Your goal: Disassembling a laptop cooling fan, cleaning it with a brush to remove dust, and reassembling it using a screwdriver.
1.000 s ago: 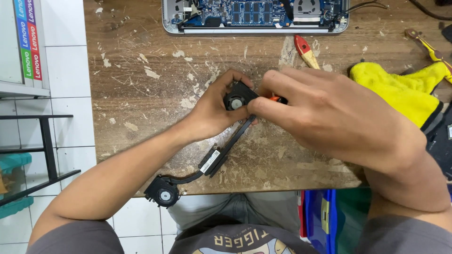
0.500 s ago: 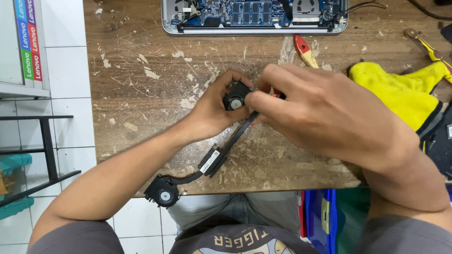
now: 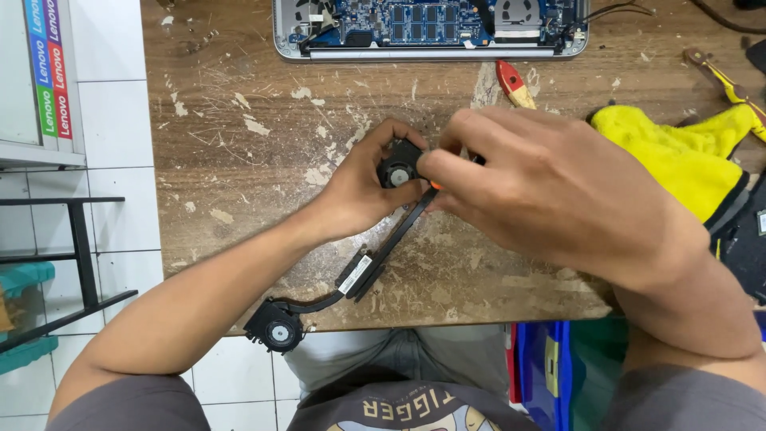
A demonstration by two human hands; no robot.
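From the head camera, your left hand (image 3: pixel 363 191) was curled around a small black cooling fan (image 3: pixel 396 170), fingers over its top edge and thumb under it, holding it just above the worn wooden table (image 3: pixel 239 183). Your right hand (image 3: pixel 542 187) was closed narrow, its fingertips (image 3: pixel 435 166) pinched against the right side of that fan. A bit of orange showed just under those fingertips; you could not tell from this view what it belonged to.

The fan was one end of a twin-fan assembly. A dark heat pipe (image 3: pixel 391 243) ran from it down and to the left across the table, past a flat plate bearing a white label, to a second black fan (image 3: pixel 275 329), which hung over the near table edge, well apart from both hands.

Beyond your hands, an opened laptop (image 3: pixel 431 28) lay at the far edge with its blue circuit board exposed. A red-and-yellow tool handle (image 3: pixel 513 84) lay just behind your right hand, and a yellow cloth (image 3: pixel 686 156) lay beside your right wrist.
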